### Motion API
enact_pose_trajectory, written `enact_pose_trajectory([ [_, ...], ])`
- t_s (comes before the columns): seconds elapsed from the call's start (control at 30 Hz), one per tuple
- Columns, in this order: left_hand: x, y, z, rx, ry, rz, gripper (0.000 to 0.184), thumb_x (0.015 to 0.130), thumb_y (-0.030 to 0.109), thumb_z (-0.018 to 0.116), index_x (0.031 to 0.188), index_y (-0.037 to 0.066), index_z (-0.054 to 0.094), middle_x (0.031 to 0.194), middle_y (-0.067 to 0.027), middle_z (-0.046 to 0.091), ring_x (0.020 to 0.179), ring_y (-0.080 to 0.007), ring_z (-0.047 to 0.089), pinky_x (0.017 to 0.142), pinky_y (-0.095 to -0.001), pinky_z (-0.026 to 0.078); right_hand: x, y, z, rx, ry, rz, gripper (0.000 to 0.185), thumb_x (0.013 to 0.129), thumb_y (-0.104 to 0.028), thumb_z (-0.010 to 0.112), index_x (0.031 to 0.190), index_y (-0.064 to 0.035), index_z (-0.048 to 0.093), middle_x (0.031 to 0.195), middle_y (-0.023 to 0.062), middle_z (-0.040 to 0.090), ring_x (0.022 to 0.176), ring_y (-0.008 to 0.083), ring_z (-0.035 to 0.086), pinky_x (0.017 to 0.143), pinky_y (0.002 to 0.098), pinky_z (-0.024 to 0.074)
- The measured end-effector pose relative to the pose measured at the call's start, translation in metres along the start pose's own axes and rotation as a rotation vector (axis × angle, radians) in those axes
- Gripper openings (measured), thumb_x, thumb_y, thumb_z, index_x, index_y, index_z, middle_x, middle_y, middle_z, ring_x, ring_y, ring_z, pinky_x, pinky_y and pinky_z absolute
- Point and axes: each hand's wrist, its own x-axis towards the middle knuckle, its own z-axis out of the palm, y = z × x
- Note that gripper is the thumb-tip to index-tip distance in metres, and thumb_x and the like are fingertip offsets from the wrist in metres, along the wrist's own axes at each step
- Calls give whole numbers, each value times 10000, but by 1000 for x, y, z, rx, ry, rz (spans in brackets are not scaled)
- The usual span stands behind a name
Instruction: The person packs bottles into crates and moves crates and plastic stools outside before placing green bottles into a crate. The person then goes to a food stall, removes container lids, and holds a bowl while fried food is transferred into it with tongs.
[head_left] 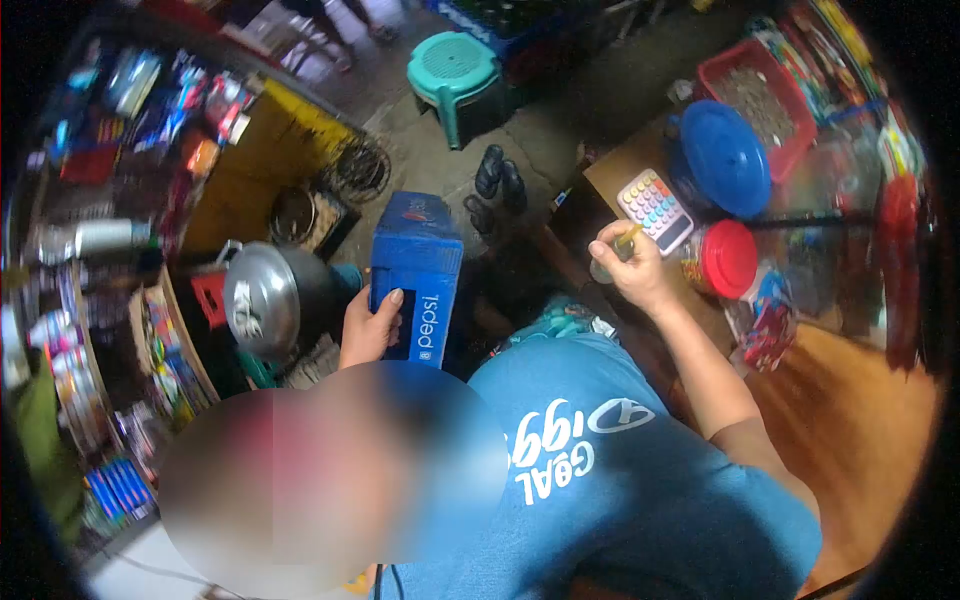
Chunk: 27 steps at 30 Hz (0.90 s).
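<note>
On the left, my left hand (370, 325) is closed around the edge of a blue Pepsi crate (425, 275), beside its dark handle opening. The crate is upended, with its white lettering running sideways. My right hand (630, 272) is raised on the right, thumb and fingers pinched on a small yellowish-brown thing (627, 238); its kind is not clear. Just beyond that hand a calculator (655, 205) with coloured keys lies on a brown surface. A jar with a red lid (728, 260) is close to the right wrist.
A green stool (453, 65) and dark slippers (490, 175) are on the floor ahead. A lidded metal pot (268, 300) stands left of the crate. On the right are a blue lid (725, 158) and a red basin (715, 72). Packaged goods line the left shelves.
</note>
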Motion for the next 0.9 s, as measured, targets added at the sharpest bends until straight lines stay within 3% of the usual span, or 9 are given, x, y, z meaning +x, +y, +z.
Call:
enact_pose_trajectory([
  [0.1, 39, 10, -27, 135, 25, -10, 286, 892, 299, 662, 954, 40, 558, 645, -7, 526, 497, -86, 470, 437, -236, 374, -11, 3, 7, 16, 247, 10, 139, 873, -114, 693, 889, -49, 571, 775, -3, 571, 698, 74, 530, 638, 242, 448],
  [0.17, 62, 18, -41, 192, -6, -2, 298, 889, 303, 667, 953, 35, 556, 652, -15, 535, 496, -96, 482, 437, -243, 379, -18, -5, 5, 125, 253, 125, 136, 889, -113, 674, 916, -43, 561, 802, 27, 598, 741, 95, 567, 692, 253, 477],
  [0.23, 81, 28, -46, 175, -48, -14, 304, 887, 301, 673, 952, 30, 553, 657, -13, 534, 498, -97, 484, 444, -245, 385, -17, -2, 6, 231, 405, 114, 127, 907, -105, 646, 933, -29, 549, 831, 62, 622, 781, 118, 595, 735, 271, 493],
  [0.37, 114, 58, -48, 220, 15, 15, 298, 901, 301, 658, 1010, 39, 566, 653, 4, 516, 504, -86, 468, 455, -238, 387, 14, 1, 9, 407, 451, 41, 97, 921, -74, 606, 938, -15, 532, 857, 106, 633, 810, 168, 621, 768, 307, 511],
  [0.43, 130, 64, -44, 227, 98, 11, 292, 908, 297, 647, 1033, 45, 566, 654, 9, 511, 510, -80, 463, 453, -235, 380, 48, 12, 11, 417, 404, 21, 90, 920, -69, 607, 924, -19, 532, 853, 110, 636, 809, 172, 622, 776, 322, 513],
  [0.6, 144, 53, -59, 141, 195, -15, 241, 921, 272, 623, 990, 48, 564, 648, 6, 505, 501, -82, 461, 444, -243, 372, 145, 13, 24, 153, 255, 238, 167, 880, -164, 681, 933, -23, 610, 788, 51, 630, 760, 100, 570, 692, 262, 469],
  [0.77, 128, 56, -78, 54, 306, -37, 219, 919, 258, 622, 961, 50, 567, 639, 5, 500, 493, -82, 453, 438, -243, 358, 225, 25, 38, -71, 228, 131, 201, 872, -200, 693, 956, -29, 630, 791, 31, 639, 723, 92, 556, 679, 272, 468],
  [0.9, 130, 26, -102, -81, 250, 0, 199, 916, 241, 623, 960, 53, 573, 647, 5, 512, 496, -84, 458, 442, -247, 365, 262, 15, 53, -178, 152, 137, 198, 872, -220, 695, 930, -46, 621, 756, 17, 612, 726, 106, 552, 687, 283, 464],
])
